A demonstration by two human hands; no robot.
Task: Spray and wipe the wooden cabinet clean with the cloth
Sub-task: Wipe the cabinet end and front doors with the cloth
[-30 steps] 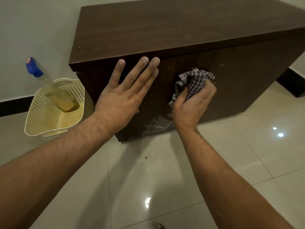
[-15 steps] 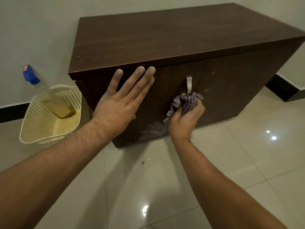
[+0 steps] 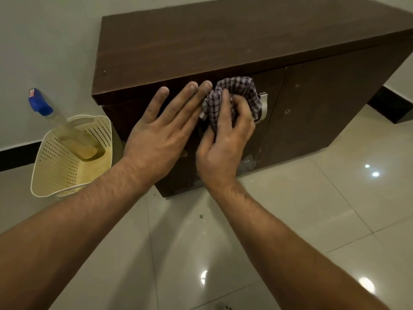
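A dark brown wooden cabinet (image 3: 234, 39) stands on the tiled floor against the wall. My left hand (image 3: 161, 135) lies flat, fingers spread, against the left door just under the top edge. My right hand (image 3: 225, 142) grips a bunched checked cloth (image 3: 237, 92) and presses it on the same door, high up, right beside my left fingertips. A metal door handle (image 3: 263, 106) shows partly behind the cloth. A spray bottle (image 3: 58, 124) with a blue head and yellowish liquid leans in a cream basket (image 3: 55, 171) left of the cabinet.
The perforated cream basket sits on the floor touching the cabinet's left side. Glossy pale floor tiles (image 3: 301, 209) stretch in front and to the right. A dark skirting strip (image 3: 393, 108) runs along the wall at the right. Pale smears mark the door's lower part.
My right hand has carried the cloth from low on the door, below the handle, up and left to the top of the door. My left hand has stayed flat on the door.
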